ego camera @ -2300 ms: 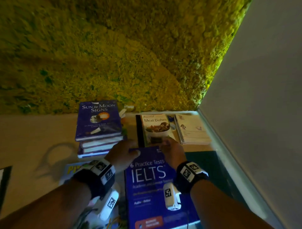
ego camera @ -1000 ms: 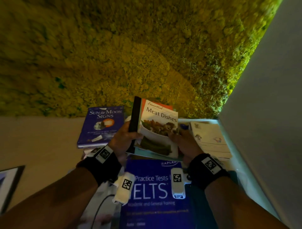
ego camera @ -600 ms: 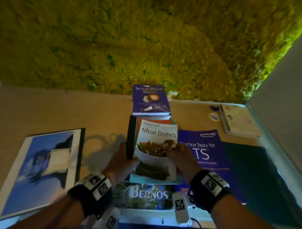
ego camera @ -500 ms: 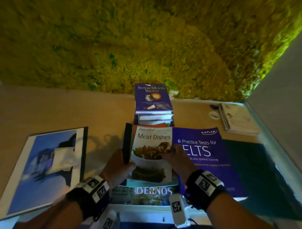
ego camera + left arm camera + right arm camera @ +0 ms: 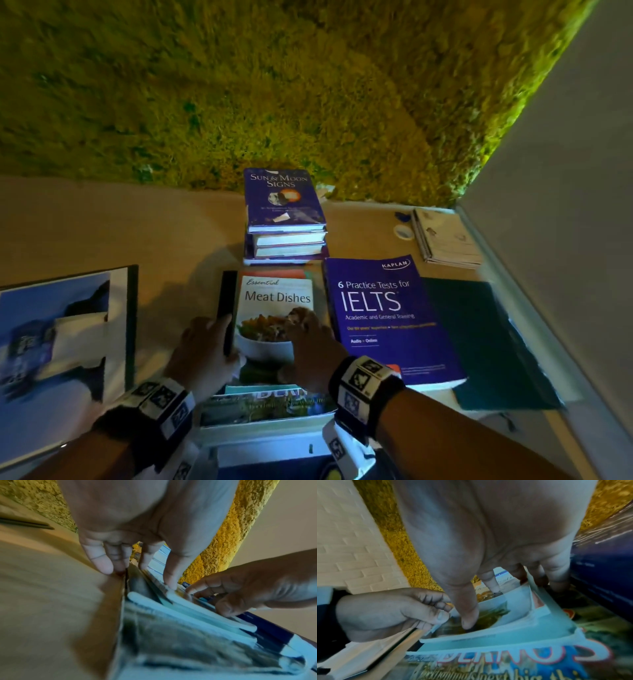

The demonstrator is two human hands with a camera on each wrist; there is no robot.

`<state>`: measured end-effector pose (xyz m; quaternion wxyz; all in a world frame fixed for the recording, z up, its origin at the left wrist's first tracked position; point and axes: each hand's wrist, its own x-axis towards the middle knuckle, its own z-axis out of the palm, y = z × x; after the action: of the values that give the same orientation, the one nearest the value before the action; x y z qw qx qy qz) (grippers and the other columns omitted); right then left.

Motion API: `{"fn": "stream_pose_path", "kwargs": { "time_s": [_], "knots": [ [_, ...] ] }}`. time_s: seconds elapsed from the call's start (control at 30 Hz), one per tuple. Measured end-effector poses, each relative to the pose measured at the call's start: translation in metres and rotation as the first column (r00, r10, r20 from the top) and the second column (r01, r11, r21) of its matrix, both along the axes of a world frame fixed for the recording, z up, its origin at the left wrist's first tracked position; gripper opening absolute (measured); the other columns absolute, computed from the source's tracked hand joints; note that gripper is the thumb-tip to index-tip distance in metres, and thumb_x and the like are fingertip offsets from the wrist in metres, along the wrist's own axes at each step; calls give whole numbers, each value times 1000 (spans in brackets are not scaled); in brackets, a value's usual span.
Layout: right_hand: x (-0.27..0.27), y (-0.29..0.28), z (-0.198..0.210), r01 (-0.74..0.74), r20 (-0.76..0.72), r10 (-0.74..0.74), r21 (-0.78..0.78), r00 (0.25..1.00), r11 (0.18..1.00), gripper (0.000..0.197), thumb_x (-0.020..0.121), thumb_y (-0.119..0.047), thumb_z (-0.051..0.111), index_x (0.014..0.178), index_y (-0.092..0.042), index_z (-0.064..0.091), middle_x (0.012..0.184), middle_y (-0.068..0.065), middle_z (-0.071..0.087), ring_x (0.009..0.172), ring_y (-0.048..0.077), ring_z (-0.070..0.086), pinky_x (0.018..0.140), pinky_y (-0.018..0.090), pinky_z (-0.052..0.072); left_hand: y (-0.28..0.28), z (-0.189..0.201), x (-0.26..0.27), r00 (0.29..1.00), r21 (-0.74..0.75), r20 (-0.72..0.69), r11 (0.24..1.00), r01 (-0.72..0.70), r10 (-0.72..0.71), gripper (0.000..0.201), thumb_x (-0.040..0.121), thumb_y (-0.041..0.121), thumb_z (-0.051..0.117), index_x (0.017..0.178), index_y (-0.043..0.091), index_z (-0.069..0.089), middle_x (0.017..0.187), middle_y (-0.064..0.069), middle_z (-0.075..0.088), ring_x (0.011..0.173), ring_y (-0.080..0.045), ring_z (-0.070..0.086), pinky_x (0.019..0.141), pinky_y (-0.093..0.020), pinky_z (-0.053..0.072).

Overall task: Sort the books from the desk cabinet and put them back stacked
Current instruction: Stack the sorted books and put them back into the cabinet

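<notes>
The "Meat Dishes" book (image 5: 277,298) lies face up with a few thin books under it, on top of the "Bernos" book (image 5: 267,407) at the front middle of the desk. My left hand (image 5: 205,346) pinches this bundle at its black left edge, thumb on top. My right hand (image 5: 308,339) holds the right side, with the thumb (image 5: 469,618) pressed on the cover and the fingers curled over the right edge. A stack topped by "Sun & Moon Signs" (image 5: 284,202) stands just behind. The blue "IELTS" book (image 5: 387,318) lies flat to the right.
A large blue picture book (image 5: 58,353) lies at the left. A dark green folder (image 5: 486,342) sits right of the IELTS book, with a spiral notebook (image 5: 445,236) and a tape roll (image 5: 403,232) behind it. A moss wall (image 5: 274,85) backs the desk, and a white wall (image 5: 565,205) closes the right.
Both hands lifted the Meat Dishes bundle from the back of the desk, carried it left and toward me, and lowered it onto the Bernos book. The view swung left.
</notes>
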<state>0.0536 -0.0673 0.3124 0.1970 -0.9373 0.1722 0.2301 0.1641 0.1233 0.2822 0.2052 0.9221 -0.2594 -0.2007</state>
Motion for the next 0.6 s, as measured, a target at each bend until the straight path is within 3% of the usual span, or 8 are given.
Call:
{"fn": "stream_pose_path", "kwargs": {
  "time_s": [0.1, 0.17, 0.27, 0.33, 0.4, 0.47, 0.53, 0.6],
  "knots": [
    [0, -9, 9, -19, 10, 19, 24, 1000, 1000, 88, 90, -45, 73, 161, -28, 24, 172, 6, 8, 152, 43, 28, 117, 54, 40, -11, 15, -7, 998, 5, 59, 1000, 6, -6, 88, 79, 44, 68, 146, 52, 12, 135, -6, 36, 121, -31, 44, 92, -48, 52],
    [-1, -24, 20, 28, 119, -43, 121, 992, 992, 57, 96, -39, 68, 145, -17, 51, 152, 10, 47, 127, 30, 59, 102, 43, 52, -25, 27, -15, 987, 8, 152, 999, 40, -40, 84, 86, 44, 65, 152, 44, 13, 155, -4, 19, 141, -30, 28, 107, -50, 41],
    [-10, -64, 37, 204, 327, -256, 185, 910, 961, 29, 100, -30, 63, 123, -12, 67, 119, 10, 72, 100, 24, 69, 86, 32, 51, -54, 48, -29, 972, -135, 161, 972, 194, -172, 73, 91, 43, 62, 153, 34, 23, 157, 0, 23, 145, -23, 25, 115, -44, 34],
    [-23, -100, 41, 324, 394, -369, 178, 842, 929, 24, 101, -31, 63, 119, -17, 70, 115, 7, 72, 90, 18, 68, 80, 29, 52, -78, 52, -38, 965, -206, 85, 944, 259, -246, 70, 93, 40, 60, 153, 31, 25, 149, 0, 33, 138, -20, 36, 111, -40, 39],
    [-40, -132, 40, 455, 418, -451, 98, 788, 885, 31, 99, -40, 63, 127, -27, 67, 133, 7, 62, 111, 24, 64, 95, 36, 53, -103, 53, -47, 959, -224, -7, 935, 275, -284, 72, 93, 44, 60, 154, 32, 23, 141, -2, 39, 125, -19, 49, 102, -39, 46],
    [-58, -158, 34, 581, 388, -544, 28, 744, 814, 48, 97, -45, 64, 142, -32, 55, 148, 7, 45, 135, 35, 48, 112, 50, 44, -128, 50, -55, 953, -234, -128, 942, 239, -274, 80, 88, 52, 63, 154, 32, 22, 140, -4, 48, 117, -20, 58, 96, -40, 52],
    [-74, -178, 24, 646, 313, -626, 50, 715, 762, 64, 95, -48, 65, 152, -32, 41, 153, 9, 39, 140, 37, 41, 116, 54, 39, -149, 45, -61, 933, -275, -274, 949, 155, -232, 82, 83, 56, 65, 152, 31, 27, 135, -3, 57, 106, -20, 64, 89, -37, 56],
    [-85, -188, 10, 661, 231, -672, 135, 704, 738, 72, 90, -53, 66, 152, -32, 36, 150, 11, 45, 136, 37, 48, 113, 54, 43, -164, 35, -63, 886, -310, -427, 950, 41, -178, 69, 76, 56, 72, 136, 43, 40, 122, 4, 65, 98, -16, 67, 87, -37, 57]
  ]
}}
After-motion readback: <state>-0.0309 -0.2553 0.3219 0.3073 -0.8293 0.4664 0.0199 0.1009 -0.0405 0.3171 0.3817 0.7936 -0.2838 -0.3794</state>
